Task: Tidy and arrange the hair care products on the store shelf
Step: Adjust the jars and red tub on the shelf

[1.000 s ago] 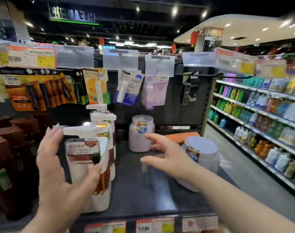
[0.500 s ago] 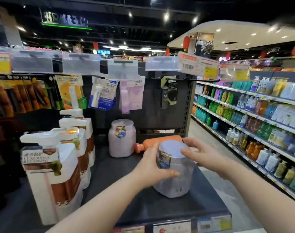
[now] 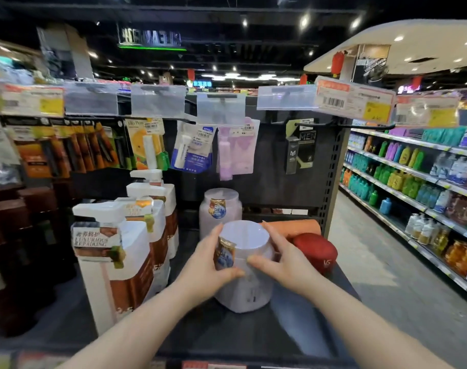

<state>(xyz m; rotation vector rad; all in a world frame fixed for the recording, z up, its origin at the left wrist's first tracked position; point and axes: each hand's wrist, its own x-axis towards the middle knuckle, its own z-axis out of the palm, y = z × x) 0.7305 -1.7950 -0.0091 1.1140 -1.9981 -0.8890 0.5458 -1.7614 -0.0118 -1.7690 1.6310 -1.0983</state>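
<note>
**Two hands on a jar, front of the shelf**

I held the pale lilac, flat-lidded plastic jar (image 3: 245, 235) between my left hand (image 3: 209, 262) and right hand (image 3: 285, 259), fingers and thumbs curled round its shoulders from either side. Its base sat on or just above the dark metal shelf (image 3: 227, 336); I could not tell which. I judged it rigid, smooth, likely slippery and weighty if full, best gripped on the body, not the lid.

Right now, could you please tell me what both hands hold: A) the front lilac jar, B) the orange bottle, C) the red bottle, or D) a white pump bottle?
A: the left hand and right hand curl around opposite sides of the front lilac jar.
</note>
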